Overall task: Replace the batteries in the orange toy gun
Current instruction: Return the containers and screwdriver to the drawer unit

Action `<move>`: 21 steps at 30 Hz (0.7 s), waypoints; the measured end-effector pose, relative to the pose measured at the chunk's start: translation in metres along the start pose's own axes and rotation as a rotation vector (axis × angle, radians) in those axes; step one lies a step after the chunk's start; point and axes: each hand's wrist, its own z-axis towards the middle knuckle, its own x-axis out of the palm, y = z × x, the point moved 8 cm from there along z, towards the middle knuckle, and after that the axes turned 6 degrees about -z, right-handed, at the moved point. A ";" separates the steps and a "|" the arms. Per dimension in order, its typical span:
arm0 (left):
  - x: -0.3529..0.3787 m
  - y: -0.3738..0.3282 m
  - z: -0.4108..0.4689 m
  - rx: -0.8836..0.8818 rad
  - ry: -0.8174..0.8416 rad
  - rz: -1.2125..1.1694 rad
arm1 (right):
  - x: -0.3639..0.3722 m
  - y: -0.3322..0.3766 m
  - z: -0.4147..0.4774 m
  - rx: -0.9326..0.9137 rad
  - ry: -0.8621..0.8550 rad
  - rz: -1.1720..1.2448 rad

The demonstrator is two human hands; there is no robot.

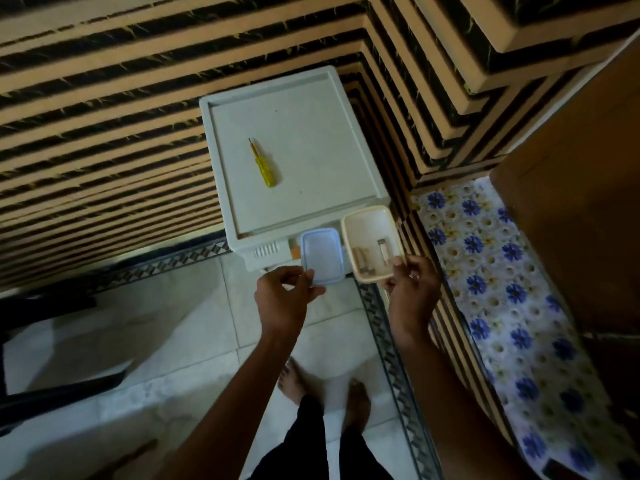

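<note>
Left grip [282, 296] pinches rectangular translucent lid [321, 256].

Looking steeply down from head height, wide-angle, bending the striped wall [104, 109] lines toward the edges. Facing a room corner, with a white plastic table [298, 133] sitting mid-frame, some way below. Taking in both forearms reaching forward from the bottom edge, bare feet [294, 379] on pale floor tiles [138, 341] directly beneath. Catching a flowered mat [502, 306] running along the right side. Only one view.
</note>
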 end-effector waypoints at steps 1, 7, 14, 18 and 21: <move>-0.002 0.011 -0.006 -0.014 0.002 0.001 | -0.006 -0.009 -0.003 0.004 -0.007 -0.023; -0.007 0.080 -0.016 -0.170 -0.053 0.025 | -0.014 -0.076 -0.003 0.060 0.001 -0.106; -0.001 0.122 0.035 -0.227 -0.200 0.070 | 0.038 -0.137 0.028 0.037 0.047 -0.209; 0.011 0.142 0.087 -0.202 -0.235 0.140 | 0.077 -0.157 0.056 0.043 0.029 -0.173; 0.018 0.149 0.125 -0.098 -0.232 0.353 | 0.109 -0.171 0.077 0.061 0.044 -0.179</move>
